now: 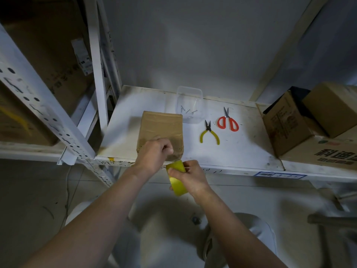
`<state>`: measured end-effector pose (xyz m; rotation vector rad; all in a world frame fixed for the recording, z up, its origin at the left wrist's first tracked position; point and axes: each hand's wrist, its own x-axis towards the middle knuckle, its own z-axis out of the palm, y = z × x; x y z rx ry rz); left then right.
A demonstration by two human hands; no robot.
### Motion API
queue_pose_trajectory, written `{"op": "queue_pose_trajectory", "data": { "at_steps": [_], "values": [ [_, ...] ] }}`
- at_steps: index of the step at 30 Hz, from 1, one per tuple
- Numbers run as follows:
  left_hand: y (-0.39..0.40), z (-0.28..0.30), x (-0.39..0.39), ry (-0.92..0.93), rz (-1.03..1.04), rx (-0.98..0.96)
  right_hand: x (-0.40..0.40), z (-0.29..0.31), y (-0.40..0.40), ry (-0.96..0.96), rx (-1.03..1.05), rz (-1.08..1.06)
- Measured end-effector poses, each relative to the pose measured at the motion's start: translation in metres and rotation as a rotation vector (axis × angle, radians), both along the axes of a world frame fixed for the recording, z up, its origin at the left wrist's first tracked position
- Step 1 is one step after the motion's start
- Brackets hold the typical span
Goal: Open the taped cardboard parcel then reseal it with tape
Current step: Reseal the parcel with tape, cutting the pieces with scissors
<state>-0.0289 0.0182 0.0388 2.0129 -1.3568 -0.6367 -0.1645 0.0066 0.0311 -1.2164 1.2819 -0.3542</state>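
Head view looks down on a white shelf (241, 151) where a brown cardboard parcel (161, 126) lies near the front edge, its top crossed by clear tape. The left hand (154, 153) rests at the parcel's near end with its fingers curled, pinching what looks like the loose end of a tape strip. The right hand (190, 176), just off the shelf's front edge, grips a yellow tape roll (176, 177) with the fingers wrapped round it. Beyond the parcel stands a clear plastic tub (190, 103) holding a few nails. To its right lie yellow-handled pliers (209, 133) and red-handled scissors (228, 120), apart from each other. Cardboard boxes (309, 120) stack at the far right.
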Motion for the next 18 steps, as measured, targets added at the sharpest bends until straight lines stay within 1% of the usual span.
{"op": "queue_pose_trajectory", "data": {
  "at_steps": [2, 5, 10, 14, 18],
  "values": [
    [-0.009, 0.000, 0.002, -0.027, -0.015, -0.003, 0.002, 0.002, -0.002, -0.030, 0.084, -0.029],
    [-0.025, -0.003, 0.001, -0.068, -0.056, 0.024, 0.005, 0.006, -0.009, -0.100, 0.185, -0.001],
    [-0.046, -0.015, 0.002, -0.062, -0.073, 0.067, 0.015, 0.005, -0.019, -0.117, 0.208, -0.079],
    [-0.053, -0.019, 0.002, -0.044, -0.071, 0.084, 0.018, 0.004, -0.021, -0.171, 0.260, -0.139],
    [-0.059, -0.021, 0.006, 0.013, -0.040, 0.105, 0.021, 0.004, -0.022, -0.185, 0.280, -0.141]
  ]
}}
